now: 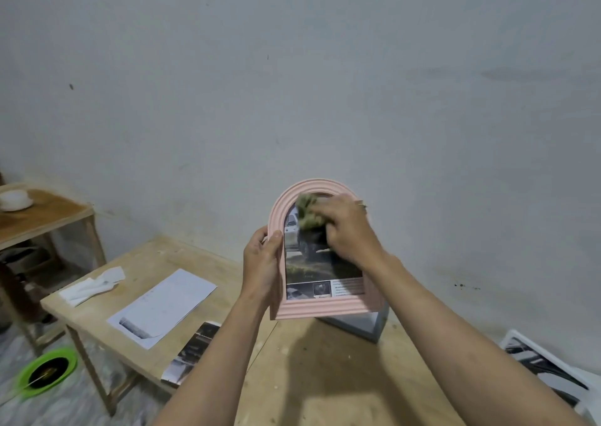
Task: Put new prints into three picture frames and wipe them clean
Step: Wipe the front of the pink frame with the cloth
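My left hand (262, 263) grips pink arched frame (320, 308) by left edge, upright above wooden table (325, 377). Print (312, 269) inside frame. My right hand (349, 230) clutches green cloth (309, 212), pressed on glass near arch.

left grip (262, 263): clasped, thumb forward | right grip (349, 230): fingers curled, palm down
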